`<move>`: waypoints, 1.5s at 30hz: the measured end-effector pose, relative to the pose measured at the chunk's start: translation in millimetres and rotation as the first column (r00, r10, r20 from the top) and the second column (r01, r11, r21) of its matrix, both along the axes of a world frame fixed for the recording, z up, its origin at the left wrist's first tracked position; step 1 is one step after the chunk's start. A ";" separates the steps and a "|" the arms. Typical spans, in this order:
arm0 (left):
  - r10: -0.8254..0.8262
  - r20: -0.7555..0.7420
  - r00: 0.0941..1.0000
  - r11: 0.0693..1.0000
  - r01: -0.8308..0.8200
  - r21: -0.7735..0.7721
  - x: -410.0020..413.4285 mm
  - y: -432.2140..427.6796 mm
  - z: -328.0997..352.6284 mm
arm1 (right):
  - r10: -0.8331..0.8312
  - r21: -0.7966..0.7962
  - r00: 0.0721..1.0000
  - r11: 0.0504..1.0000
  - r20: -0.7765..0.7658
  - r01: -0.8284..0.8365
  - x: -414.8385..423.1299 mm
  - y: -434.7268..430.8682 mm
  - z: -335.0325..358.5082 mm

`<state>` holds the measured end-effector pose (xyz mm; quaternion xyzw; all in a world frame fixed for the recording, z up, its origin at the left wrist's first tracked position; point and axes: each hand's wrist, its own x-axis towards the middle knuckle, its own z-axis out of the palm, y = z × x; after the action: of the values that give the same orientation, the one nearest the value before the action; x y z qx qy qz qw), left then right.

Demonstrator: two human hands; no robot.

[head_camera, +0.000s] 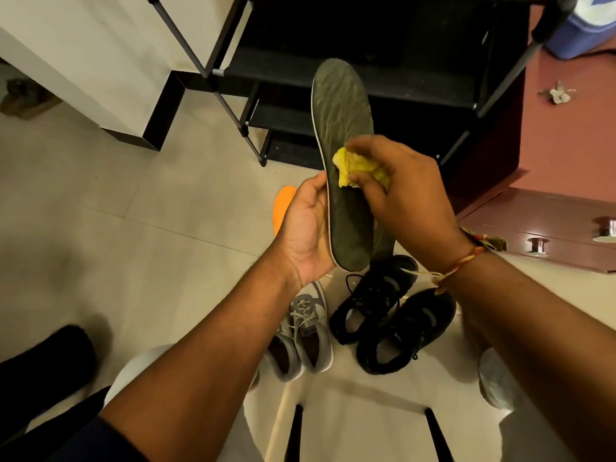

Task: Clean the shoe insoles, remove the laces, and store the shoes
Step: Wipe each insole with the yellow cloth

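A dark grey-green insole (pixel 343 111) stands upright in front of me, heel end down. My left hand (pixel 305 228) holds its heel end, with the thumb along the left edge. My right hand (pixel 405 191) grips a crumpled yellow cloth (pixel 346 168) and presses it against the insole's middle. On the floor below lie a pair of black laced shoes (pixel 393 321) and a pair of grey laced shoes (pixel 301 335). An orange insole (pixel 281 208) lies on the floor, partly hidden behind my left hand.
A black tiered shoe rack (pixel 353 68) stands straight ahead. A reddish drawer unit (pixel 566 208) with metal knobs is on the right, with keys (pixel 557 93) on top and a blue container (pixel 586 25) behind. A white cabinet (pixel 100 61) is on the left.
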<state>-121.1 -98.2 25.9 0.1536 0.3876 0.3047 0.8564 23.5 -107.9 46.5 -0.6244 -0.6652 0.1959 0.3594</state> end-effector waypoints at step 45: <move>-0.022 -0.090 0.996 1.000 0.023 0.011 6.0 -2.4 0.7 | -0.059 0.120 0.983 0.992 0.176 0.038 9.8 -2.5 -5.6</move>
<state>-115.1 -100.6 26.6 0.1767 0.4221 0.2900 0.8405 33.3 -110.3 40.9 -0.6338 -0.6896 0.0911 0.3383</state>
